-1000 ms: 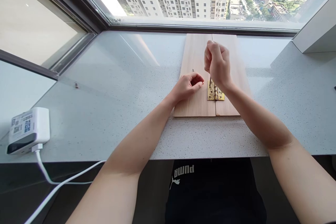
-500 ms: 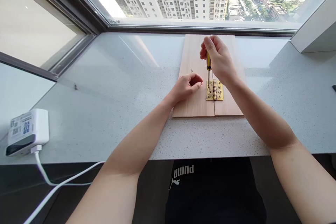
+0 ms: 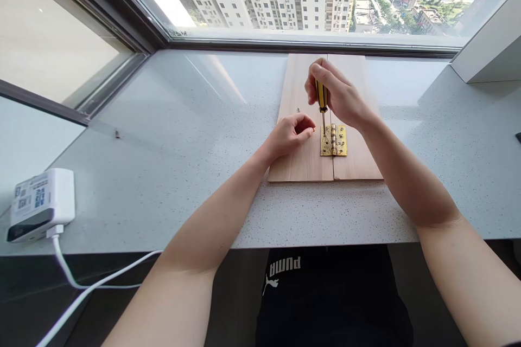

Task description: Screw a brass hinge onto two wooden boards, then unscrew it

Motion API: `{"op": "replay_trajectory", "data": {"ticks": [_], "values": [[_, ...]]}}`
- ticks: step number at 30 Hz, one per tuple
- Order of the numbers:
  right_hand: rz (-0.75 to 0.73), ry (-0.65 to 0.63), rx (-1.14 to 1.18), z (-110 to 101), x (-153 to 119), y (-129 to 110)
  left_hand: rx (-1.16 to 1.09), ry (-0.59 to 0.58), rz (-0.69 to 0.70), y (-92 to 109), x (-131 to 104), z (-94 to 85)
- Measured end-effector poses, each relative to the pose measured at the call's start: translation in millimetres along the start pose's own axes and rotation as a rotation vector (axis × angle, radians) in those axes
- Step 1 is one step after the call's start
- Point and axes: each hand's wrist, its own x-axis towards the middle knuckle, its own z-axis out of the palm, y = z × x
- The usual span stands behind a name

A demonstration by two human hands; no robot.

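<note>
My right hand (image 3: 336,89) is closed around the black and yellow handle of a screwdriver (image 3: 321,98). The shaft points down, and its tip meets the left leaf of a brass hinge (image 3: 334,141). That hinge lies flat across the seam of two light wooden boards (image 3: 301,168), with several holes or screw heads showing on its leaves. Just left of the hinge, my left hand (image 3: 291,133) rests on the left board, fingers curled and thumb close to the forefinger. Whatever may be between those fingertips is too small to make out. Behind it lies a small screw (image 3: 298,110).
The boards lie on a speckled pale counter (image 3: 183,173) below a window (image 3: 260,0). At the left stands a white boxy device (image 3: 44,203) with a white cable (image 3: 97,284) hanging over the front edge. A white panel (image 3: 488,43) stands at the right.
My right hand has turned and shifted slightly left, and the screwdriver's handle now leans left with more of it showing. My left hand has hardly moved.
</note>
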Motion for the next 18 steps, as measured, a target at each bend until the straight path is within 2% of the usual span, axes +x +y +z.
{"op": "replay_trajectory", "data": {"ticks": [4,10,12,16,18], "values": [[-0.01,0.25,-0.12,7,2,6,0.002,0.006,-0.007,0,-1,-0.1],[-0.107,0.38,-0.069,37,-6,3,-0.011,-0.007,0.005,-1,-1,-0.2],[-0.079,0.31,-0.025,40,-7,-1,-0.008,-0.006,0.008,-1,-1,-0.4],[0.047,-0.021,0.018,27,-4,-8,0.004,-0.002,0.002,1,-1,-0.9],[0.08,-0.07,0.048,17,-3,-9,0.007,-0.004,-0.002,2,-1,-1.2]]}}
